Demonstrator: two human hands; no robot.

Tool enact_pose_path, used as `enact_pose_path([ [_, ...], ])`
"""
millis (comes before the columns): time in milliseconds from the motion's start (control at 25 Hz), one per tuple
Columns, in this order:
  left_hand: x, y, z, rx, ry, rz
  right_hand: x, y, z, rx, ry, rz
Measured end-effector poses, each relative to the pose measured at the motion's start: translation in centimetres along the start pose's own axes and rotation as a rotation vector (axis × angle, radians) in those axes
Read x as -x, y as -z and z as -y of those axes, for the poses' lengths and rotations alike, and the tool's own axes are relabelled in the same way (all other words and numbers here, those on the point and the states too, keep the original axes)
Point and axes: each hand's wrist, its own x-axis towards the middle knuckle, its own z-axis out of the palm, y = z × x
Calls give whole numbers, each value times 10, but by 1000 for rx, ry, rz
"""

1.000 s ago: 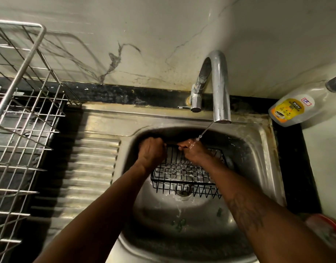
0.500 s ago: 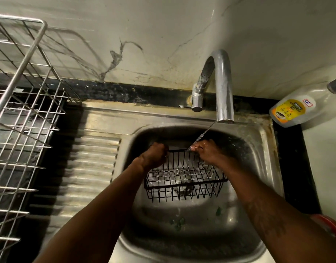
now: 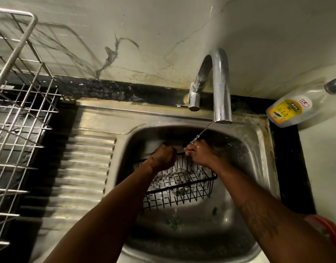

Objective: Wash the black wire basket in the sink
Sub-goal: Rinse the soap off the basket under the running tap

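Note:
The black wire basket [image 3: 179,188] is held above the bottom of the steel sink [image 3: 256,152], its open side facing me. My left hand [image 3: 163,156] grips the far rim of the basket. Right beside it, my right hand [image 3: 199,152] grips the same rim. A thin stream of water runs from the chrome tap [image 3: 219,86] onto my right hand's fingers. The sink drain shows through the basket's wires.
A steel wire dish rack [image 3: 17,114] stands at the left, beside the ribbed draining board [image 3: 83,168]. A bottle of dishwashing gel [image 3: 294,109] lies at the back right. Something red [image 3: 326,232] sits at the right edge. Green scraps [image 3: 173,223] lie in the sink.
My two hands have come closer together on the far rim. The basket has turned and tilted, its near right corner now lower and further right.

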Motion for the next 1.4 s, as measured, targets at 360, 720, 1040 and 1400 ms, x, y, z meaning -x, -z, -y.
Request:
enact_pose_path([
  [360, 1, 12, 0, 119, 73, -105, -10, 10, 27, -44, -33, -136],
  [720, -6, 11, 1, 343, 159, 2, -5, 10, 27, -36, -141, -163],
  [1040, -11, 18, 13, 277, 159, 84, 15, 6, 14, 282, 73, -418],
  [1400, -38, 32, -16, 71, 55, 175, 4, -30, 21, 262, 97, -42],
])
